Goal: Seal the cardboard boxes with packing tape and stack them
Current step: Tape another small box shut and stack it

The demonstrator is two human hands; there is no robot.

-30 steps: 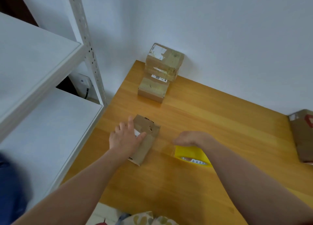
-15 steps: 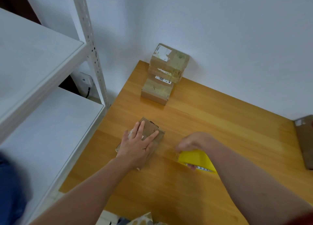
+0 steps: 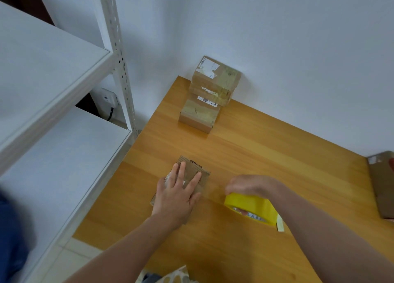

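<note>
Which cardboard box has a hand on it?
The small brown corrugated cardboard box nearest the person, under the flat left hand. The taped boxes by the wall and the right-edge box are untouched.

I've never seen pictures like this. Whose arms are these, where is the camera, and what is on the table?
No machine here: these are a person's bare arms, seen by a wide-angle camera worn on the head, looking down. The left hand lies flat on a small box on a wooden table. The right hand grips a yellow tape roll. By the wall stands a taped stack, with a low box in front. A brown box shows at the right edge; a white shelf stands on the left.
</note>
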